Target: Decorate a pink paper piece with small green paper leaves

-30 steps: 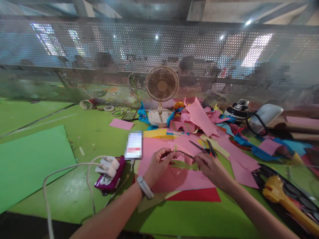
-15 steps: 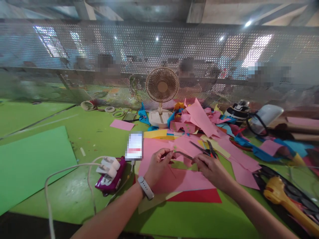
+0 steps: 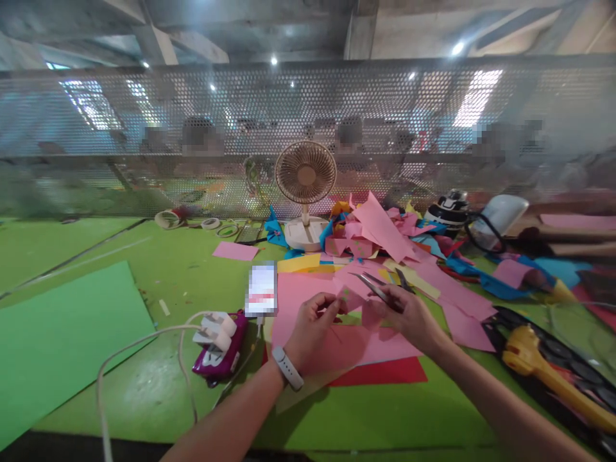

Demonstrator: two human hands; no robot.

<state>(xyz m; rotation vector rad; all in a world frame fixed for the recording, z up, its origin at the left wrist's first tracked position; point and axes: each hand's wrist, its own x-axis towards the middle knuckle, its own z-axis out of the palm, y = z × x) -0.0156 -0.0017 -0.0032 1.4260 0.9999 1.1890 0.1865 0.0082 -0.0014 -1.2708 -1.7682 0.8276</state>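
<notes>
My right hand [image 3: 402,311] is closed around a pair of metal tweezers [image 3: 378,292], whose slim tips point up and left. The tips are clear of my left hand. My left hand [image 3: 323,312] has its thumb and fingers pinched together; whatever is between them is too small to make out. Just past those fingertips is a pink paper piece [image 3: 353,295] with small green bits on it. Both hands are above layered pink paper sheets [image 3: 380,346], with a red sheet [image 3: 385,372] beneath. Beyond my right hand lie scissors [image 3: 404,280], partly hidden.
A small fan [image 3: 306,183] stands at the back beside heaped paper scraps [image 3: 380,224]. Left are a phone [image 3: 261,289], a purple power strip [image 3: 224,359] with cables, and a green sheet [image 3: 72,340]. A black tray [image 3: 495,327] with a yellow tool [image 3: 534,359] lies right.
The tweezers have drawn away from my left fingertips to the right and now point up-left. My left hand stays pinched in nearly the same place. The view has tilted up slightly.
</notes>
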